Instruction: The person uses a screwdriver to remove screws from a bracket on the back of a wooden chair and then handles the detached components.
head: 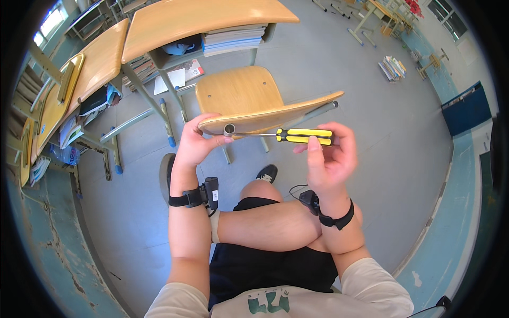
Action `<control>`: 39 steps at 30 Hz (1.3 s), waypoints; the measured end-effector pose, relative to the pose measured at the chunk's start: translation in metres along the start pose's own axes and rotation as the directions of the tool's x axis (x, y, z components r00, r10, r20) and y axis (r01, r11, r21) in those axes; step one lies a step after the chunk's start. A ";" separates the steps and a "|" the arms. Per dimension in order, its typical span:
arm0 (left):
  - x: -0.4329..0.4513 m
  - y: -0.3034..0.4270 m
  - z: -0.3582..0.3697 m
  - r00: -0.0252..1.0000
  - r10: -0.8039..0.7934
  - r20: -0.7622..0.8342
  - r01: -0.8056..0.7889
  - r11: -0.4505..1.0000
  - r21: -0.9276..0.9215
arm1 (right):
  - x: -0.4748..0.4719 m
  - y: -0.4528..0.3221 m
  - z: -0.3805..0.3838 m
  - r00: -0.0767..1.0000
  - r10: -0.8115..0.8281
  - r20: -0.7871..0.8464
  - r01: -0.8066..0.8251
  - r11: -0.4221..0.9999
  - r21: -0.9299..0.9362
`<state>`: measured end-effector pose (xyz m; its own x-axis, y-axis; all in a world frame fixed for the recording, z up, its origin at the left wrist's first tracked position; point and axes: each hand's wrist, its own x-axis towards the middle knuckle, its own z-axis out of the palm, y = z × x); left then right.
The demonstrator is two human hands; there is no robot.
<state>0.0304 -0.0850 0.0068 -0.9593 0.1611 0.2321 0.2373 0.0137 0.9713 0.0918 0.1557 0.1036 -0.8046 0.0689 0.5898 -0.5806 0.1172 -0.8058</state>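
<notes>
In front of me stands a wooden chair with a metal tube frame; its seat (238,89) faces up beyond its backrest (274,113). My left hand (199,141) grips the left end of the backrest, thumb beside the open end of a frame tube (229,129). My right hand (334,153) holds a screwdriver (304,136) by its yellow and black handle. The shaft lies roughly level and points left, its tip close to the left tube and my left thumb. Whether the tip sits in a screw cannot be made out.
A school desk (206,18) with books (234,39) in its shelf stands beyond the chair. Another desk (95,59) and an upturned chair (59,95) are at left. A book stack (392,68) lies on the floor at right, near a blue box (466,109) by the wall.
</notes>
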 end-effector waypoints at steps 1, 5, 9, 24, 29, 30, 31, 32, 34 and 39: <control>0.000 0.000 0.002 0.999 0.010 -0.041 -0.013 0.996 -0.087 | 0.000 0.003 -0.003 1.000 0.010 -0.012 -0.010 1.000 -0.004; 0.000 -0.001 0.006 0.998 -0.048 -0.039 0.039 0.975 -0.219 | 0.003 0.010 -0.013 0.996 0.090 -0.008 -0.090 0.996 0.021; -0.003 0.008 0.034 0.996 -0.088 -0.018 0.083 0.976 -0.202 | 0.004 0.012 -0.036 0.989 0.144 -0.032 -0.143 0.989 0.032; 0.011 0.024 0.134 0.966 0.086 0.243 -0.048 0.986 -0.158 | -0.002 0.022 -0.144 0.931 0.240 -0.276 -0.193 0.963 0.188; 0.023 0.028 0.125 0.875 0.063 0.479 0.092 0.952 -0.293 | -0.007 -0.008 -0.128 0.948 0.069 -0.310 -0.026 0.990 0.142; 0.024 0.031 0.125 0.853 0.027 0.522 0.117 0.963 -0.241 | -0.008 -0.010 -0.123 0.946 0.078 -0.314 -0.032 0.988 0.151; 0.025 0.031 0.125 0.852 0.017 0.523 0.123 0.965 -0.232 | -0.008 -0.012 -0.117 0.962 0.008 -0.271 0.020 0.995 0.100; 0.025 0.031 0.125 0.841 0.024 0.540 0.128 0.962 -0.242 | -0.008 -0.014 -0.112 0.973 -0.063 -0.224 0.076 0.996 0.051; 0.027 0.028 0.126 0.824 0.031 0.566 0.141 0.956 -0.256 | -0.005 -0.019 -0.109 0.983 -0.082 -0.166 0.081 0.997 -0.013; 0.027 0.024 0.126 0.802 0.009 0.597 0.206 0.934 -0.291 | 0.004 -0.033 -0.100 0.978 -0.143 -0.149 0.138 0.989 -0.047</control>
<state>0.0295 0.0443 0.0301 -0.6755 0.7188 0.1643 -0.0208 -0.2413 0.9702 0.1206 0.2516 0.1379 -0.6856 0.1979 0.7006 -0.6795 0.1716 -0.7133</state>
